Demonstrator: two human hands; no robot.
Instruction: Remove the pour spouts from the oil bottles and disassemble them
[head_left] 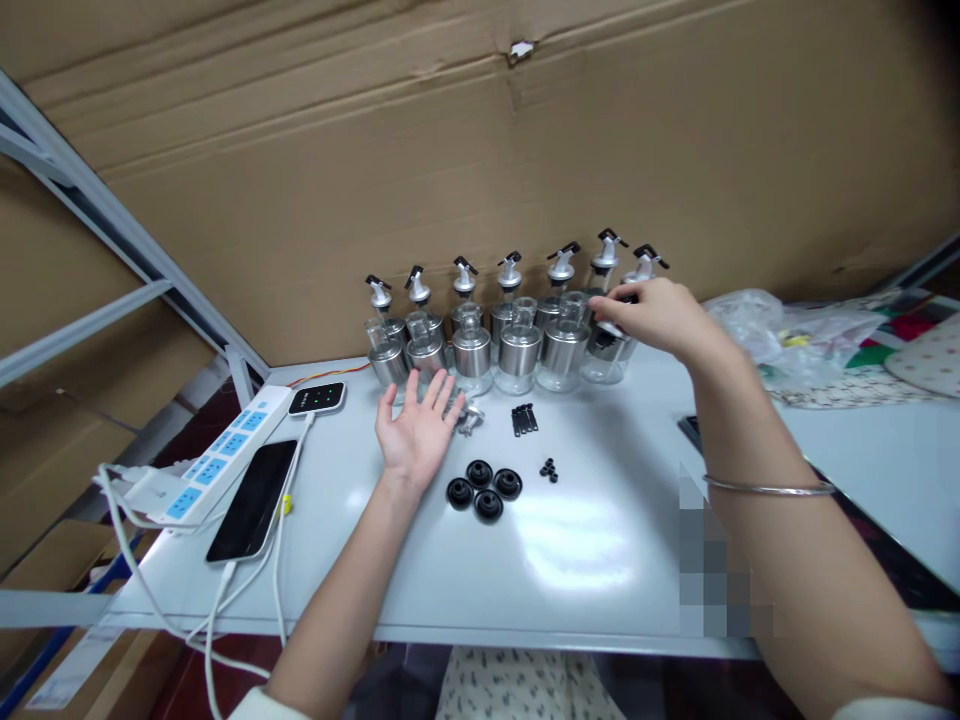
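Observation:
My left hand (pixel 417 425) lies palm up and open on the white table (pixel 600 540), fingers spread, just in front of the glass bottles. My right hand (pixel 651 312) reaches to the right end of the bottle rows, its fingers closed around the top of a glass bottle (pixel 604 358). Two rows of glass oil bottles with steel bands (pixel 519 352) stand against the cardboard wall; the back row has black-and-silver pour spouts (pixel 510 270). Three black round caps (pixel 484 487), small black rings (pixel 549 469), black strips (pixel 524 419) and small silver parts (pixel 470 418) lie in front.
A white power strip (pixel 217 455), a small white charger (pixel 317 398) and a black phone (pixel 253 500) with cables lie at the table's left. Crumpled clear plastic (pixel 765 335) and patterned items sit at the right. A dark flat object (pixel 885 545) lies behind my right forearm.

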